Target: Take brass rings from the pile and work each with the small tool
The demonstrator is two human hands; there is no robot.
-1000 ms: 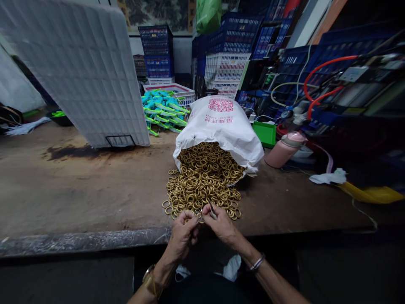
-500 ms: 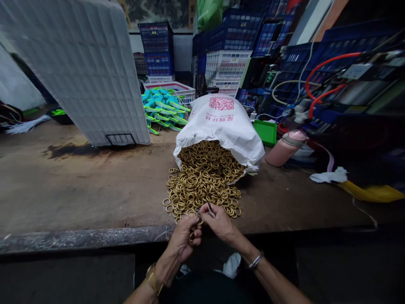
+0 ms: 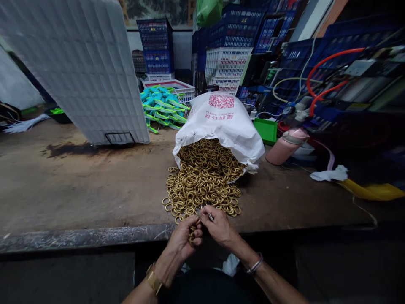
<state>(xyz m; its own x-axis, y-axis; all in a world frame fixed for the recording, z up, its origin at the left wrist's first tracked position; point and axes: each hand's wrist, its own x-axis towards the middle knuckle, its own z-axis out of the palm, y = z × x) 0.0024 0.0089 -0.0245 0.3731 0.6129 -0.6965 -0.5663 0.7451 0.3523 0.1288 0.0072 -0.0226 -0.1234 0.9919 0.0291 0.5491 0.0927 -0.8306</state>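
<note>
My left hand (image 3: 182, 240) is closed near the table's front edge, with gold-coloured rings (image 3: 191, 237) tucked in its curled fingers. Its thumb and forefinger meet the fingertips of my right hand (image 3: 217, 227). That hand is closed round a small slim tool (image 3: 210, 217) with a shiny metal part; its exact kind is too small to tell. Just beyond both hands lies a heap of gold-coloured rings (image 3: 202, 190). They spill from the mouth of a white sack (image 3: 221, 120) with red print, lying on its side.
A tall white ribbed panel (image 3: 95, 76) stands on the wooden table (image 3: 79, 185) at left. Turquoise and green plastic pieces (image 3: 164, 105) are piled behind. To the right are a pink bottle (image 3: 284, 147), a green tray (image 3: 265, 131) and hoses. Stacked crates (image 3: 229, 61) fill the back.
My left hand has turned so that the rings in its curled fingers show. My right hand has tilted the small tool lower between its fingers. Sack and heap look unchanged.
</note>
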